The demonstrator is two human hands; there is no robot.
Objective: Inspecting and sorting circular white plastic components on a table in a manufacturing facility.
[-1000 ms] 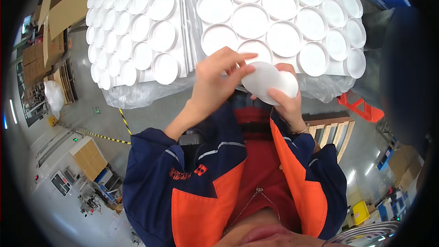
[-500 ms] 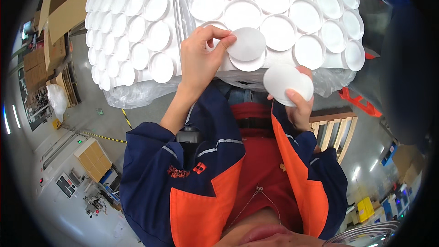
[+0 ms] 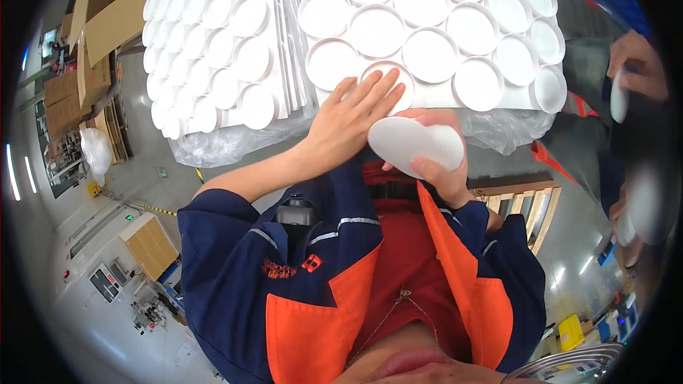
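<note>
While the left hand (image 3: pixel 353 115) lies flat and open on a tray lid (image 3: pixel 388 80), the right hand (image 3: pixel 439 165) grips white discs (image 3: pixel 415 145).

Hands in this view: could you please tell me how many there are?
3, perhaps more. The left hand presses on a white lid in the tray. The right hand holds a stack of lids. A co-worker's hand shows at the right edge; another below looks blurred.

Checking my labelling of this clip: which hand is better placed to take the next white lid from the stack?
Probably the left hand: it is empty, fingers flat on the tray's lids, while the right hand holds the lid stack.
</note>
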